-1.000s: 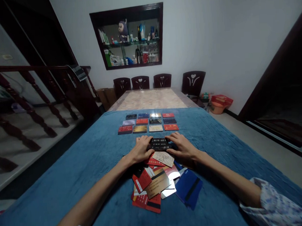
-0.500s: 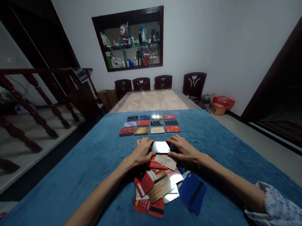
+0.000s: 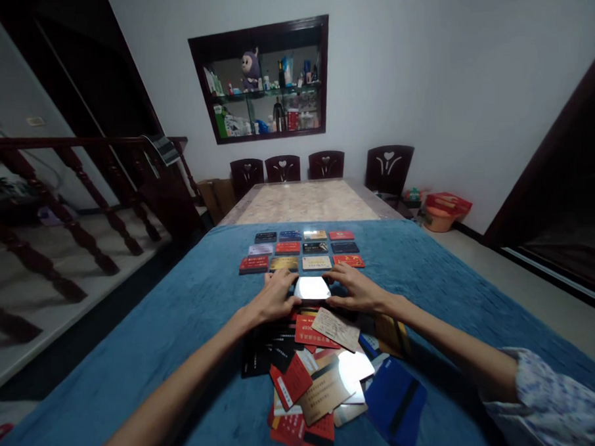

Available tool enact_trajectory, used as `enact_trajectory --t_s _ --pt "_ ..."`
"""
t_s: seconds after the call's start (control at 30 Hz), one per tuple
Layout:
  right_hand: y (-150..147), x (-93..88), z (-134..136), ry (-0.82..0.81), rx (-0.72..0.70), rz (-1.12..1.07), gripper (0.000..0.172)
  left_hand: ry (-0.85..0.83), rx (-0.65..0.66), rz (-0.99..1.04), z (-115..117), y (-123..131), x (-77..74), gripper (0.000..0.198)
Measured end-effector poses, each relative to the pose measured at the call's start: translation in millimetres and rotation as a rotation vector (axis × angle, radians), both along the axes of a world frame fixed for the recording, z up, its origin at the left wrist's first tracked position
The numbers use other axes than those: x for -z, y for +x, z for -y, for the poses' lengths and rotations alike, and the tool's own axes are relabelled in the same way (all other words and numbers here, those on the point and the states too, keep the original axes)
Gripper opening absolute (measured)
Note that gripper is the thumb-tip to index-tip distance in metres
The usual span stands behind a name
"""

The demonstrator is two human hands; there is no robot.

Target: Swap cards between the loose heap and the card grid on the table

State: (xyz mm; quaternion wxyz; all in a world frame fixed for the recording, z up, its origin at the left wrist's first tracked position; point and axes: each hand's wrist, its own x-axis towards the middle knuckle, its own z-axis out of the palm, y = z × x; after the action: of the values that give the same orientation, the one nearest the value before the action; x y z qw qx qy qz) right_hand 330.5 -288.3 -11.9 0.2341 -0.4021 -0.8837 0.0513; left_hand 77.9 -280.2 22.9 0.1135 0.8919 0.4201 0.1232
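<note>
A small stack of cards (image 3: 312, 289), its top face glaring white with reflected light, is held level between my two hands. My left hand (image 3: 277, 295) grips its left end, thumb at the near edge and fingers at the far edge. My right hand (image 3: 353, 287) pinches the right end in the same way. Below them lies a loose, overlapping pile of cards: a red card (image 3: 292, 380), a gold card (image 3: 324, 391), a beige card (image 3: 336, 328), blue cards (image 3: 397, 403) and black cards (image 3: 263, 349). Just beyond my fingers, rows of neat card stacks (image 3: 316, 262) lie on the cloth.
A blue cloth (image 3: 183, 307) covers the near part of the long table (image 3: 306, 199). Dark chairs (image 3: 388, 170) stand around the far end. A wooden railing (image 3: 78, 167) runs along the left, and a red bag (image 3: 447, 204) sits on the floor at right.
My hands have moved slightly away from me with the card stack, closer to the front row of stacks. More of the loose pile, including black cards at its left, now shows.
</note>
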Motion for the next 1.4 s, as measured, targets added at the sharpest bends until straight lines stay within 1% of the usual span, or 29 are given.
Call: enact_trajectory --t_s 0.13,0.27,0.47,0.57,0.67,0.8,0.9,1.1,1.23,1.4 --pt "-9 -8.4 -15 0.009 -0.016 0.042 0.040 0.017 -0.019 -0.027 -9 -8 -6.0 0.042" --pt "-17 -16.5 -32 0.005 -0.025 0.081 0.045 0.025 -0.030 -0.072 -22 -18 -11.4 0.046" --pt "-33 -29.8 -60 -0.002 -0.021 0.138 0.043 0.074 -0.058 -0.110 -48 -31 -16.6 0.037" --pt "-42 -35.9 -73 -0.013 -0.031 0.145 0.045 0.080 -0.086 -0.135 -59 -37 -19.7 0.036" --pt "-49 -40.7 -85 -0.018 -0.028 0.161 0.042 0.072 -0.110 -0.161 -70 -43 -23.1 0.037" --pt "-60 -44.9 -100 -0.010 -0.016 0.179 0.036 0.079 -0.146 -0.181 -84 -49 -25.8 0.041" --pt "-68 -47.0 -111 -0.005 -0.001 0.202 0.037 0.088 -0.161 -0.189 -95 -53 -25.5 0.044" --pt "-81 -50.3 -137 -0.001 0.051 0.251 0.042 0.117 -0.205 -0.201 -124 -60 -21.7 0.039" --pt "-88 -52.4 -156 -0.006 0.068 0.276 0.046 0.134 -0.225 -0.190 -140 -63 -22.6 0.039" --pt "-98 -56.1 -176 -0.027 0.098 0.310 0.042 0.129 -0.247 -0.188 -156 -66 -25.7 0.040"
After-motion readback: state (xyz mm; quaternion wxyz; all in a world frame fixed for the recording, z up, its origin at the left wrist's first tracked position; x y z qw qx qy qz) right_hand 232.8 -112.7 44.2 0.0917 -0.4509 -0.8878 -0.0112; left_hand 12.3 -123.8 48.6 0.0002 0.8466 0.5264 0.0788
